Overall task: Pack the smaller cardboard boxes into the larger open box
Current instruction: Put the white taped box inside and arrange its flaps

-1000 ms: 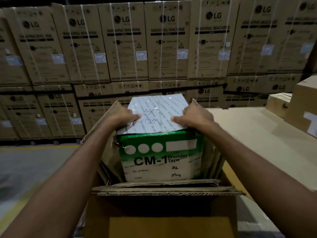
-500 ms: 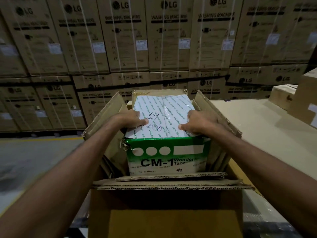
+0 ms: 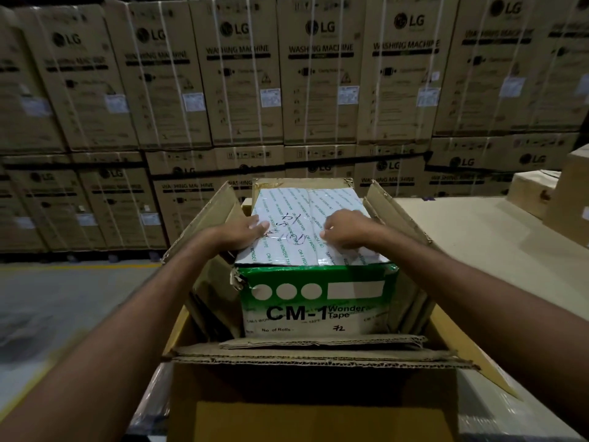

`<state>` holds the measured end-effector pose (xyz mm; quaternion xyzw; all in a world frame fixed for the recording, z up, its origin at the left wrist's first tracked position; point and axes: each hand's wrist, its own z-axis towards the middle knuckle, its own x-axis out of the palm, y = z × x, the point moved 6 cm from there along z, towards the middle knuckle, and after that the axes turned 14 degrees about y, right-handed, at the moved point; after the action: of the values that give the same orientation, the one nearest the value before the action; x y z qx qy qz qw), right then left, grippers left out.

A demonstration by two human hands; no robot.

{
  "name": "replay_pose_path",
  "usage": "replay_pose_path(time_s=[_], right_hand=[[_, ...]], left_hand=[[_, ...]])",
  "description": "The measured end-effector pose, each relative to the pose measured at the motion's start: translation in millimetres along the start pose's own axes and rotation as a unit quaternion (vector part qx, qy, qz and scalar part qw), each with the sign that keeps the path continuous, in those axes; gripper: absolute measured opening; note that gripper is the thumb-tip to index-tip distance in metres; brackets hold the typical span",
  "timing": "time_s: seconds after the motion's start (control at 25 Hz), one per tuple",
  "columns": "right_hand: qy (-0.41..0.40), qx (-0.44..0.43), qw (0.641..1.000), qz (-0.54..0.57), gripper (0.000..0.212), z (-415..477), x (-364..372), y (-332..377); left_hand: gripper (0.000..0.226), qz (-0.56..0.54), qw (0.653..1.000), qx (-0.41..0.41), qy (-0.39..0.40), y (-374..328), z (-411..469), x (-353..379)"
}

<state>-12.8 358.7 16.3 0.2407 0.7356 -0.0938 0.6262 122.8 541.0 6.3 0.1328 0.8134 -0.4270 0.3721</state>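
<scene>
A green and white box marked CM-1 Wonder Tape (image 3: 318, 301) stands partly inside the large open cardboard box (image 3: 312, 406), its upper part still above the rim. My left hand (image 3: 242, 232) lies flat on the left side of its white taped top. My right hand (image 3: 345, 229) rests on the right side of the top with its fingers curled down onto the tape. The big box's side flaps (image 3: 204, 228) stand up on both sides of the smaller box. What lies below the small box inside is hidden.
A wall of stacked LG washing machine cartons (image 3: 318, 84) fills the background. To the right is a broad flat cardboard surface (image 3: 478, 237) with brown boxes (image 3: 535, 196) at its far right edge. Grey floor with a yellow line (image 3: 63, 301) lies to the left.
The tape box has sunk lower into the large box. Both hands have shifted from gripping its top edges to resting on top of it.
</scene>
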Motion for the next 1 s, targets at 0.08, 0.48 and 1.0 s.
replay_pose_path(time_s=[0.08,0.48,1.0], right_hand=[[0.024,-0.017,0.998,0.047,0.025,12.8,3.5,18.7],[0.023,-0.224,0.858,0.461,0.038,4.1,-44.2,100.7],[0.005,-0.220,0.975,-0.021,0.034,19.1,-4.1,134.8]], left_hand=[[0.058,0.010,0.999,0.006,-0.033,1.4,-3.7,-7.0],[0.073,-0.226,0.962,0.089,-0.121,-20.1,-69.2,-62.3],[0.026,0.170,0.924,-0.123,-0.320,45.0,-82.9,-72.4]])
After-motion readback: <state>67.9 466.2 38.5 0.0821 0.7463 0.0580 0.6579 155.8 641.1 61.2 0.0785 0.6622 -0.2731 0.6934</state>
